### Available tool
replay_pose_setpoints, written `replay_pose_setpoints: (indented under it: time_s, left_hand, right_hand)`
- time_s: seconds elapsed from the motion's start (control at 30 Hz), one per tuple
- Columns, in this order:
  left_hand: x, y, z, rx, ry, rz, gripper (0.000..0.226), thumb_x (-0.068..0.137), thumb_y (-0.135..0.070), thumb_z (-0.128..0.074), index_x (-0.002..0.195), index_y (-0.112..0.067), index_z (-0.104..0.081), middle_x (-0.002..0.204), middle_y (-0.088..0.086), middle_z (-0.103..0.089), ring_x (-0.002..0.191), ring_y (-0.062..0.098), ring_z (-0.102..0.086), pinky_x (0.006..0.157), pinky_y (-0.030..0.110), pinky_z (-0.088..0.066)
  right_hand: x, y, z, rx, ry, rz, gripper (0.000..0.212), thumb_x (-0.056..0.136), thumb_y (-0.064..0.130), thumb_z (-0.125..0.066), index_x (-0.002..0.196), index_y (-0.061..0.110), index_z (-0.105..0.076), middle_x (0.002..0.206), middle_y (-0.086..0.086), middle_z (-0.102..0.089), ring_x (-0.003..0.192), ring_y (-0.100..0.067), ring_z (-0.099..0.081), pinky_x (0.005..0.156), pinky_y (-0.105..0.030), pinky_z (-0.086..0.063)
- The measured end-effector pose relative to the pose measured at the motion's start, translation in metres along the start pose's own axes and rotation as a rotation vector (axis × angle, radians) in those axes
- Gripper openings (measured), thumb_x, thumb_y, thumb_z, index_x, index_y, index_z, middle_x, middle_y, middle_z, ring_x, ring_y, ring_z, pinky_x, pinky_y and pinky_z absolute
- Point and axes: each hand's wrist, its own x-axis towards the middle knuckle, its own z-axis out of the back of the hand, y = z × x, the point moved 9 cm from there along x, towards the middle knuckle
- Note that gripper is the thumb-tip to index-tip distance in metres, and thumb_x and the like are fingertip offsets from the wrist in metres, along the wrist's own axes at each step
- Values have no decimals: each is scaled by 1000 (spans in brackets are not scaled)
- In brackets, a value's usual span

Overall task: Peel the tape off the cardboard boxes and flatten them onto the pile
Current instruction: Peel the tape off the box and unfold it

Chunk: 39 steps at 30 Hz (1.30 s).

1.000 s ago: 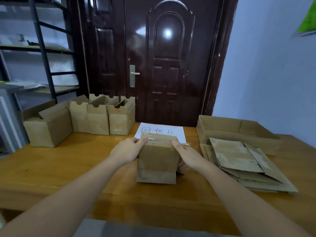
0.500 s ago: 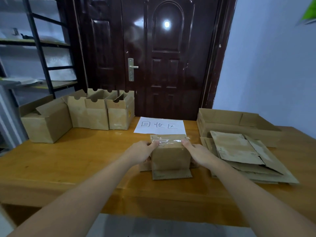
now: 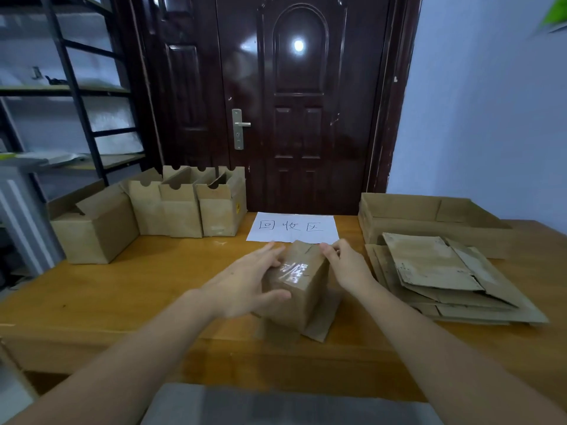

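Observation:
A small brown cardboard box (image 3: 302,297) stands on the wooden table (image 3: 138,286) in front of me, with shiny clear tape (image 3: 293,272) across its upper face. My left hand (image 3: 245,285) holds the box's left side, thumb along the near face and fingers toward the top. My right hand (image 3: 348,266) grips its right side, fingertips at the far top edge. A loose bottom flap sticks out at the lower right of the box. The pile of flattened boxes (image 3: 441,277) lies to the right.
Several open cardboard boxes (image 3: 184,207) stand in a row at the back left, a larger one (image 3: 92,231) beside them. A white paper sign (image 3: 293,227) lies behind the held box. A shallow open carton (image 3: 429,216) sits behind the pile. Dark door and metal shelving stand beyond.
The box has been tipped and turned, so its taped face now looks up toward me. My left hand has slid from the top edge down onto the near left side.

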Motion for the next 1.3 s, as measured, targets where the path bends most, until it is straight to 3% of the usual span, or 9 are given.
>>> replay_pose_setpoints:
  time_s: [0.1, 0.2, 0.4, 0.57, 0.73, 0.83, 0.9, 1.1, 1.3]
  left_hand:
    - [-7, -21, -5, 133, -45, -118, 62, 97, -56, -59, 151, -33, -38, 166, -16, -26, 153, -2, -9, 127, 30, -18]
    - [-11, -30, -9, 181, -91, -129, 55, 102, -52, -51, 153, -37, -37, 166, -18, -22, 153, 2, -13, 119, 18, -9]
    - [1, -39, -18, 245, -203, -157, 56, 103, -52, -49, 152, -26, -45, 164, -1, -34, 153, 15, -26, 122, 24, -5]
    - [3, -44, -26, 180, -260, -168, 50, 100, -44, -54, 143, -19, -55, 149, -2, -53, 138, 17, -47, 121, 31, -28]
    - [-2, -46, -30, 181, -238, -179, 58, 97, -46, -62, 149, -25, -47, 154, -5, -47, 142, 15, -40, 119, 30, -27]
    - [-5, -47, -28, 189, -296, -208, 47, 96, -39, -65, 138, -20, -60, 145, 2, -58, 135, 21, -52, 113, 36, -42]
    - [-5, -47, -29, 229, -332, -221, 43, 95, -38, -67, 133, -17, -65, 140, 5, -63, 132, 24, -57, 111, 36, -41]
    - [-1, -56, -25, 369, -438, -255, 42, 99, -42, -45, 117, -17, -73, 122, 4, -74, 115, 22, -70, 99, 36, -53]
    - [-3, -54, -28, 395, -467, -271, 43, 103, -42, -41, 118, -17, -73, 124, 4, -73, 117, 21, -68, 103, 34, -50]
  right_hand:
    - [5, 16, 3, -35, -139, 90, 28, 103, 49, -50, 101, 22, -59, 99, 4, -67, 93, -16, -62, 74, -34, -50]
    - [4, 25, 3, -53, -163, 163, 23, 102, 39, -57, 115, 20, -61, 112, 4, -62, 102, -14, -59, 81, -31, -50]
    - [-61, 70, 28, -247, -19, 634, 27, 104, 36, -54, 123, 22, -67, 124, 11, -62, 119, -6, -49, 102, -27, -42]
    - [-90, 54, 9, -478, 143, 666, 58, 89, 46, -72, 141, 28, -54, 146, 14, -50, 137, -3, -38, 115, -24, -33]
    - [-88, 51, 2, -416, -26, 682, 46, 80, 33, -83, 120, 21, -65, 129, 7, -61, 122, -14, -53, 99, -35, -52]
    - [-88, 51, 5, -406, -64, 703, 42, 81, 37, -81, 118, 21, -67, 125, 7, -64, 116, -15, -58, 93, -34, -53]
    - [-88, 51, 6, -426, -79, 721, 39, 85, 41, -76, 118, 23, -68, 126, 8, -65, 116, -14, -58, 93, -35, -55]
    - [-92, 53, 6, -434, -89, 762, 32, 89, 39, -71, 114, 20, -69, 123, 4, -68, 115, -16, -62, 90, -35, -57]
    - [-98, 57, 4, -511, -99, 825, 35, 95, 40, -61, 118, 16, -70, 128, -2, -70, 125, -20, -63, 88, -38, -61]
